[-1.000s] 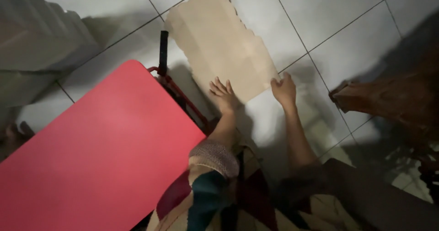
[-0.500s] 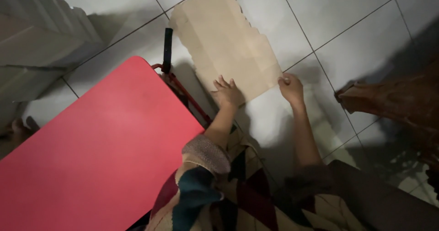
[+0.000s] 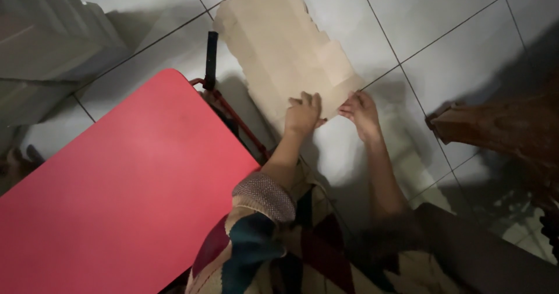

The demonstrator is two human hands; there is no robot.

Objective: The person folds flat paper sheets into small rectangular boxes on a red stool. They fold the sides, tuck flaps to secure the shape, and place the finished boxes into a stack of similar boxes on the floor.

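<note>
Both hands have slid along the cardboard sheet's near edge since the earlier frame, and the fingers that lay spread flat are now curled.

Nearest the camera is a patterned knitted sleeve (image 3: pixel 265 198) on the left arm. Beside it to the left, a red table top (image 3: pixel 116 195) fills the lower left, with a red metal frame (image 3: pixel 233 116) and a black handle (image 3: pixel 210 58) showing at its far corner.

Past the sleeve, the left hand (image 3: pixel 303 114) presses on the near edge of the cardboard sheet (image 3: pixel 285 46), fingers bent over it. The right hand (image 3: pixel 361 112) pinches the sheet's near right corner.

That sheet lies flat on the white tiled floor (image 3: pixel 442 14), reaching toward the far edge. At the right stands dark brown wooden furniture (image 3: pixel 506 131).
</note>
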